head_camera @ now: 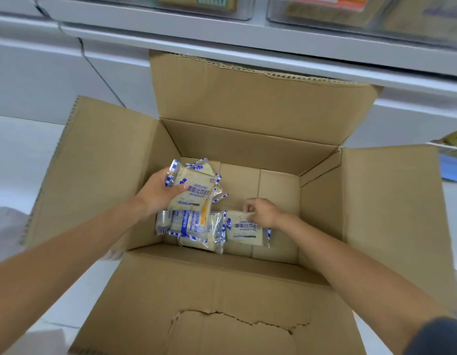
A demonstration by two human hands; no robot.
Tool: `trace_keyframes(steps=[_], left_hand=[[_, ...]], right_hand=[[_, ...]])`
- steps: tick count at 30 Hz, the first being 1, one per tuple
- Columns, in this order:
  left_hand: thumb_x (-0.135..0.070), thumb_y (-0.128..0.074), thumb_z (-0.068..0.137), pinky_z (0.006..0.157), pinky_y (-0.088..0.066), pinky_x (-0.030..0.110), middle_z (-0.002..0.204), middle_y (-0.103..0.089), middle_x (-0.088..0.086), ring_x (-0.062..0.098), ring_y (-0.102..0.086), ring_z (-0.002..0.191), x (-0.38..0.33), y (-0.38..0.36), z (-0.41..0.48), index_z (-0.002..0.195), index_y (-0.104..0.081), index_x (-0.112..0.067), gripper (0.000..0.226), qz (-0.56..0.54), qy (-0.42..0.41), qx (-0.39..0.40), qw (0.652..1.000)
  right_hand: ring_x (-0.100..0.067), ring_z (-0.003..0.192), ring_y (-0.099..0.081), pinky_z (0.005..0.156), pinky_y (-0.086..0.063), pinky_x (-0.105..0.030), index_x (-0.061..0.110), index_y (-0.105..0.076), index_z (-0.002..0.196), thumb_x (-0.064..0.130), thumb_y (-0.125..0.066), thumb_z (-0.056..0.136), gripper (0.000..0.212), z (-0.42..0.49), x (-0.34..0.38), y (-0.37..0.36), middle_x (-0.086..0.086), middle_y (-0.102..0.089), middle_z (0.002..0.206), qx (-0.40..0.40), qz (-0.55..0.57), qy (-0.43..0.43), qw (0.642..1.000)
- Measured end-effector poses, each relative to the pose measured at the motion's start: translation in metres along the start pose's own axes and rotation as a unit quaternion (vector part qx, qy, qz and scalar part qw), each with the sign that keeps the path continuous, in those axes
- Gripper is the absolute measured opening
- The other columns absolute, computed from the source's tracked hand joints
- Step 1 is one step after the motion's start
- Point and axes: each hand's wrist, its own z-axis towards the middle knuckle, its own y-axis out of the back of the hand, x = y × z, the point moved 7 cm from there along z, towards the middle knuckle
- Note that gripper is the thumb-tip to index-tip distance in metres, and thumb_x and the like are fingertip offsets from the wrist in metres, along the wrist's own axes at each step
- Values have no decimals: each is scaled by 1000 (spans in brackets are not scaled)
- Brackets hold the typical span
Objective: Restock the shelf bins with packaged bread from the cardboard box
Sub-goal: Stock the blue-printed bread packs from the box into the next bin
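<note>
**Two hands in the box**

The left hand (158, 192) holds a few bread packs (194, 190) inside the open cardboard box (248, 142). The right hand (264, 212) pinches the top edge of another pack (246, 230) lying on the box floor. More packs (194, 229) lie beside it. Clear bins (120, 6) sit above.

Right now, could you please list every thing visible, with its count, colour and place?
cardboard box: one, brown, centre, flaps open.
held bread packets: small stack, blue and white, over the box's left side.
loose bread packets: several, blue and white, on the box bottom.
shelf bins: two, clear, top edge.
shelf: one, white, behind the box.
left hand: grips the stack.
right hand: pinches the rightmost packet.
</note>
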Motion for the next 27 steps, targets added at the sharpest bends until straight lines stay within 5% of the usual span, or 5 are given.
trace_keyframes(steps=[13, 17, 20, 24, 27], left_hand=[[-47, -70, 84, 86, -54, 31, 104, -73, -7, 11, -70, 95, -148, -54, -51, 109, -62, -30, 31, -71, -123, 51, 989], [-32, -76, 83, 86, -57, 37, 98, -74, -4, 15, -71, 93, -208, -38, -73, 104, -64, -25, 25, -141, -172, -20, 975], [-46, -77, 78, 91, -55, 44, 109, -71, -3, 17, -68, 99, -254, -36, -85, 108, -61, -28, 39, -173, -191, -19, 966], [-76, -63, 68, 101, -46, 38, 122, -64, -8, 13, -60, 114, -333, -42, -103, 126, -56, -25, 77, -58, -304, -37, 950], [-72, -40, 82, 110, -36, 41, 139, -48, 2, 19, -43, 130, -389, -31, -112, 134, -48, -19, 75, 78, -449, -141, 879]], right_hand=[[-10, 90, -59, 85, -47, -13, 11, -65, 103, 1, -72, 83, 24, -139, 103, 205, 0, -65, 96, -227, 233, 168, 930], [-10, 125, -44, 106, -38, -30, 24, -41, 142, 36, -83, 74, 81, -192, 96, 254, 3, -44, 140, -370, 228, 120, 893], [-23, 126, -52, 101, -45, -45, 30, -33, 145, 58, -85, 59, 105, -217, 96, 271, 4, -49, 142, -297, 360, 89, 880], [-37, 106, -64, 92, -49, -54, 20, -62, 118, 37, -86, 70, 57, -257, 107, 315, -8, -69, 117, -295, 412, 178, 843], [-24, 111, -66, 99, -50, -46, 19, -46, 132, 30, -96, 52, 95, -281, 91, 366, -11, -63, 128, -364, 486, 187, 773]])
